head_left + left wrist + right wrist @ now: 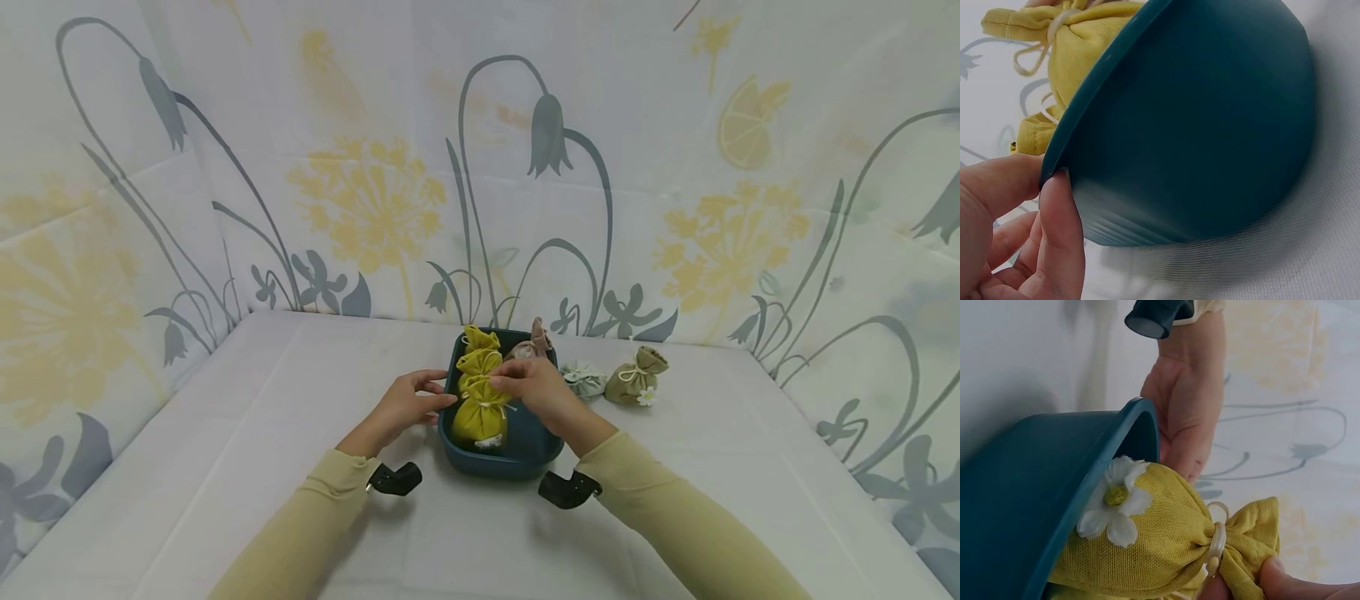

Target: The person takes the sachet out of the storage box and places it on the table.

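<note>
The right hand (543, 387) pinches the gathered top of a yellow drawstring pouch (477, 423) between thumb and fingertip, just above its pale cord (1216, 547). This pouch sits inside a teal bin (498, 468), at the near end and against the left side, its body partly below the rim; a white fabric flower (1116, 497) with a yellow centre is fixed to its front. Behind it, more yellow pouches (478, 362) stand in a row along the same side. The left hand (408, 402) holds the bin's left rim, thumb and forefinger closed narrowly on the edge.

A dusty-pink pouch (528, 346) is in the bin's far right corner. Outside, just right of the bin, a pale grey-green pouch (583, 381) rests on the white-covered bench (300, 400), and beside it stands an olive-brown pouch (633, 377) with a small white flower (646, 397). Black devices (396, 479) are worn at both wrists, by the cuffs of the light yellow-green sleeves (292, 525). A cloth (375, 192) printed with grey and yellow flowers hangs behind.
</note>
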Tool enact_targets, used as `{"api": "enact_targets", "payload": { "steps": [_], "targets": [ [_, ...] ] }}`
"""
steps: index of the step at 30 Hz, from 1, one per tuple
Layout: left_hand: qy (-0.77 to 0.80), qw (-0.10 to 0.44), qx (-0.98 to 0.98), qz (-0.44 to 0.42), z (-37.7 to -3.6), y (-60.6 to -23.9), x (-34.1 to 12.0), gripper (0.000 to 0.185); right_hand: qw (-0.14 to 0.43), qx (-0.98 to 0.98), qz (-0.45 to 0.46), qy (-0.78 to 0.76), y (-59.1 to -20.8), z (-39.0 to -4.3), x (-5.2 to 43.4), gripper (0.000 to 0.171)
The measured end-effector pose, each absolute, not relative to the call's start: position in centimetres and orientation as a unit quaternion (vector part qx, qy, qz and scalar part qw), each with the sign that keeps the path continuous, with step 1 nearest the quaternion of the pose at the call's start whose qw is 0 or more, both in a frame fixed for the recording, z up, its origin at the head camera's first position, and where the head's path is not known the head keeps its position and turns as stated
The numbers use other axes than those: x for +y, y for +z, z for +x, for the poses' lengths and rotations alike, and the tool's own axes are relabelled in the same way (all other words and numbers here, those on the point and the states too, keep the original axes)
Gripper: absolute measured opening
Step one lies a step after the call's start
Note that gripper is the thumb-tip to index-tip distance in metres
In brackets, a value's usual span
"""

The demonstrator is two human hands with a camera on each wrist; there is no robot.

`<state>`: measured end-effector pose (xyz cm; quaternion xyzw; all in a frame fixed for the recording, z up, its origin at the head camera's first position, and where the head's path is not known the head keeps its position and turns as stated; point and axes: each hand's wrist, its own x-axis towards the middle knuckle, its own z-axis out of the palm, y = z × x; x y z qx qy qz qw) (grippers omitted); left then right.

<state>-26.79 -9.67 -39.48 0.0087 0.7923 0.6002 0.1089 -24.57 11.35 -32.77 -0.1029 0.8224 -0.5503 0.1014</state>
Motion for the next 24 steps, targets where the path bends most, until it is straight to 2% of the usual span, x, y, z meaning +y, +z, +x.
{"api": "enact_targets", "payload": {
  "steps": [15, 24],
  "targets": [
    [0.599, 0.111, 0.793, 0.004, -26.6, -39.4, -9.8, 0.055, 0.042, 0.826, -0.134, -0.546, -32.0, -22.7, 12.2, 0.016],
    [0.598, 0.107, 0.794, 0.012, -26.7, -39.4, -9.7, 0.056, -0.014, 0.809, -0.147, -0.568, -30.8, -21.4, 13.1, 0.018]
  ]
}}
